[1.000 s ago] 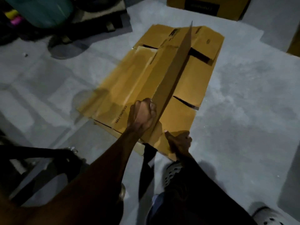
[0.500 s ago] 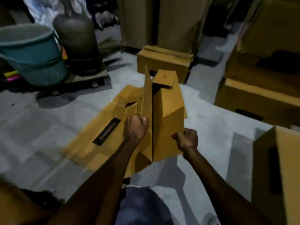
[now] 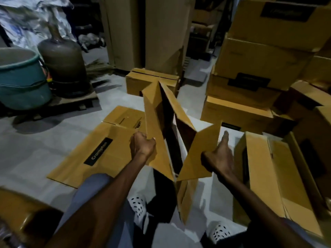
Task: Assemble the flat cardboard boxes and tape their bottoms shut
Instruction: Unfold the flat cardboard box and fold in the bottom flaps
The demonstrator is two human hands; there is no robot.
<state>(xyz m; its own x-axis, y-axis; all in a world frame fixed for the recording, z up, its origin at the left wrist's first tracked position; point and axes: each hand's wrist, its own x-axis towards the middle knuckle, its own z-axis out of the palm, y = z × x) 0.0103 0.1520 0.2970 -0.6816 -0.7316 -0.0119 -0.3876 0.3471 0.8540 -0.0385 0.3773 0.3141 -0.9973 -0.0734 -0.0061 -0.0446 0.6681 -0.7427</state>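
I hold a long yellow-brown cardboard box (image 3: 155,126) in the air in front of me, partly spread open so its dark inside shows. My left hand (image 3: 141,145) grips its left wall near the lower end. My right hand (image 3: 219,156) holds the right flap (image 3: 200,154) from below, thumb pointing up. Under it on the grey floor lies a flat cardboard box (image 3: 93,149) with a black "Crompton" label.
A built box (image 3: 268,179) lies on the floor at my right. Stacked boxes (image 3: 254,68) rise at the back right, another box (image 3: 143,81) stands ahead. A teal tub (image 3: 19,81) and a grey cylinder (image 3: 62,59) sit at the left. My white shoes (image 3: 138,206) are below.
I lifted the box off the flat pile and pulled its walls apart. My right hand moved out to the right with the flap. My view rose from the floor to the room.
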